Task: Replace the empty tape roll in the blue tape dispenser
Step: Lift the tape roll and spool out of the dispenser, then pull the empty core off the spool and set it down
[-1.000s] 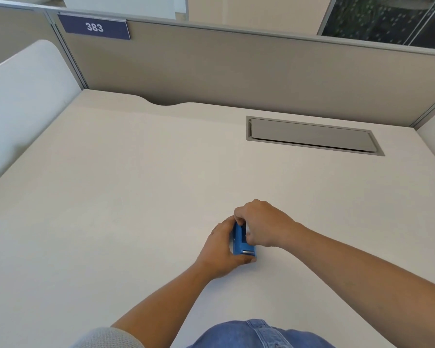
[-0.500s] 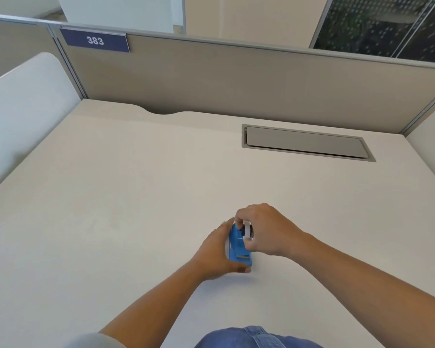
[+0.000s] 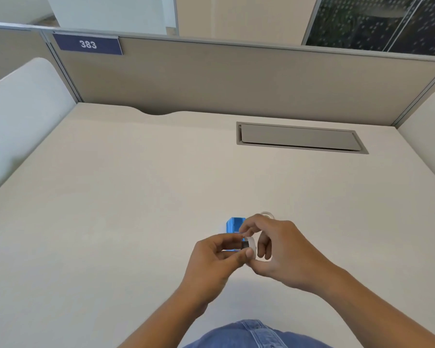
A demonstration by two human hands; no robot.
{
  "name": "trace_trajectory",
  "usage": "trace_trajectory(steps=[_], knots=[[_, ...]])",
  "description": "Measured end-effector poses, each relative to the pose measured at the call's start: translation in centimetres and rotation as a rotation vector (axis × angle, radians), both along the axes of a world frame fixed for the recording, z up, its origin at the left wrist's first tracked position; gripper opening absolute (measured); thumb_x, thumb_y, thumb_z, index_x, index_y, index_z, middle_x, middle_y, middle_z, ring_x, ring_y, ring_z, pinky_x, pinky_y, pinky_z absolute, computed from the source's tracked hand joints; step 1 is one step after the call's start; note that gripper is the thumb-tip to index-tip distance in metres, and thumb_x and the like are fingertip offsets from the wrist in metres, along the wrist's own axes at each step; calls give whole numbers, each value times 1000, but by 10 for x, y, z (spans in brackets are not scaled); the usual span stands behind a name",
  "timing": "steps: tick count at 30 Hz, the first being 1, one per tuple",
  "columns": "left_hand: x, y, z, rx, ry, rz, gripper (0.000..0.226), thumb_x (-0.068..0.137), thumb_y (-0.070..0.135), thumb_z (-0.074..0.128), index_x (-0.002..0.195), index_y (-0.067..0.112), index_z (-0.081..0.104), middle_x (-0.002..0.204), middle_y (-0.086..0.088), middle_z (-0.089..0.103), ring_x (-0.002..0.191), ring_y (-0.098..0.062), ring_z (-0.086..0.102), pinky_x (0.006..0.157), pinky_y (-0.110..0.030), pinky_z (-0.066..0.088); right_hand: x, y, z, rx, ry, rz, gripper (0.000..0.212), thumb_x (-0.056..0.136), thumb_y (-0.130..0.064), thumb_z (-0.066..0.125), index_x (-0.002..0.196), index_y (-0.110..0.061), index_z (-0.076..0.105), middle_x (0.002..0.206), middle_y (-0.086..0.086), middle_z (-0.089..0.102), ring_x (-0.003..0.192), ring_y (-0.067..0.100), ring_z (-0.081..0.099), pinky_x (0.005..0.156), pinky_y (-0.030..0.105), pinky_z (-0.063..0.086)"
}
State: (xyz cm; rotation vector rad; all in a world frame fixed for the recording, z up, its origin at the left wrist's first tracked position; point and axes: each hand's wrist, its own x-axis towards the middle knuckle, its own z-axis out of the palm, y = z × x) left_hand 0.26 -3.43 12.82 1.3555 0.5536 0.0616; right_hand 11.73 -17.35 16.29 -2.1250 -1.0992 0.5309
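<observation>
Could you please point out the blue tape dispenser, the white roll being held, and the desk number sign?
blue tape dispenser (image 3: 233,224): head view, its visible blue top end.
white roll (image 3: 252,247): head view, its white outer rim.
number sign (image 3: 88,44): head view, on the digits 383.

the only readable text is the number "383", in white digits on a dark blue nameplate (image 3: 88,44). the nameplate is fixed at the top edge of the far partition panel (image 3: 236,81), toward its left end, just right of the corner where that panel meets the left divider. no other lettering, brand or label can be read anywhere else in the view; the small things held in the hands near the middle show no legible marks.
</observation>
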Motion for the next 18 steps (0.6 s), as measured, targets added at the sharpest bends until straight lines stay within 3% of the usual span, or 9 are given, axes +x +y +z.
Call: trace_trajectory(steps=[7, 12, 18], knots=[[-9, -5, 24, -172, -104, 78, 33, 68, 29, 89, 93, 11, 77, 94, -16, 79, 89, -26, 74, 78, -28, 59, -13, -15, 9, 244, 161, -208, 50, 67, -44, 82, 111, -41, 60, 115, -17, 66, 86, 13, 67, 66, 23, 57], [-11, -7, 36, -159, -126, 61, 31, 71, 35, 81, 92, 12, 77, 94, -14, 79, 90, -25, 74, 78, -27, 59, -27, -18, 10, 409, 291, -265, 35, 67, -32, 85, 98, -30, 69, 101, -3, 70, 75, 18, 71, 63, 23, 57], [-15, -6, 41, -155, -131, 28, 30, 75, 28, 79, 99, 11, 77, 102, -13, 79, 101, -33, 72, 80, -28, 59, -37, -19, 12, 460, 335, -331, 34, 63, -34, 85, 94, -33, 69, 90, -4, 70, 73, 13, 69, 61, 24, 56]])
